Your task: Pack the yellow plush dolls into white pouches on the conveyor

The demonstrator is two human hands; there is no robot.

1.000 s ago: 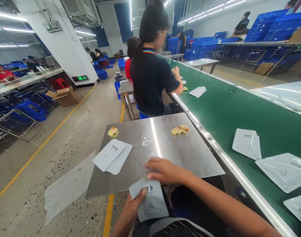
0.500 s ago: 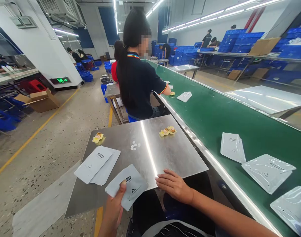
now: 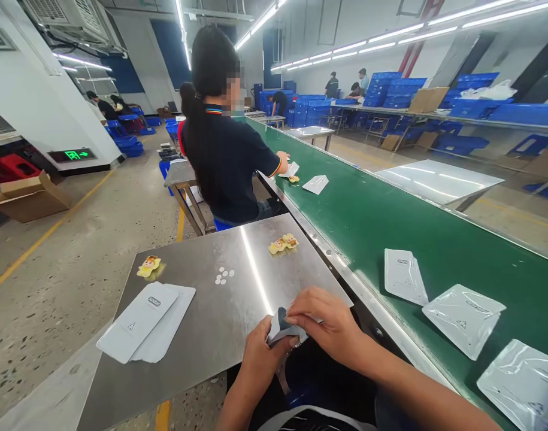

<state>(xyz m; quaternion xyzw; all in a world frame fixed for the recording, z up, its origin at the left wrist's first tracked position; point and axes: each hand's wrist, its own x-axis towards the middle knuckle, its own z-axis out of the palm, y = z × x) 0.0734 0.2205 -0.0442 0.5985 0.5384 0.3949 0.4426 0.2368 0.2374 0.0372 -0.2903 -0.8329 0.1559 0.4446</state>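
Observation:
A white pouch (image 3: 280, 327) is held between both hands at the near edge of the metal table, its mouth parted and a grey inside showing. My left hand (image 3: 265, 350) grips it from the left, and the fingers of my right hand (image 3: 321, 317) pinch its upper right edge. On the table's left lie stacked white pouches (image 3: 141, 320). Several small white discs (image 3: 223, 275) are grouped at the middle. One yellow figure piece (image 3: 148, 266) sits at the back left, and more yellow figure pieces (image 3: 283, 243) lie at the back right.
A green conveyor belt (image 3: 354, 221) runs along the right, carrying several white pouches (image 3: 465, 320). A person in a dark shirt (image 3: 229, 161) sits beyond the metal table (image 3: 202, 341), one hand at a pouch on the belt. An open carton (image 3: 31, 197) stands on the floor at left.
My left hand has brought the pouch rightward to my right hand, which now grips it too. The pouch's mouth has parted. The view has shifted, and the seated person's hand is now at a pouch.

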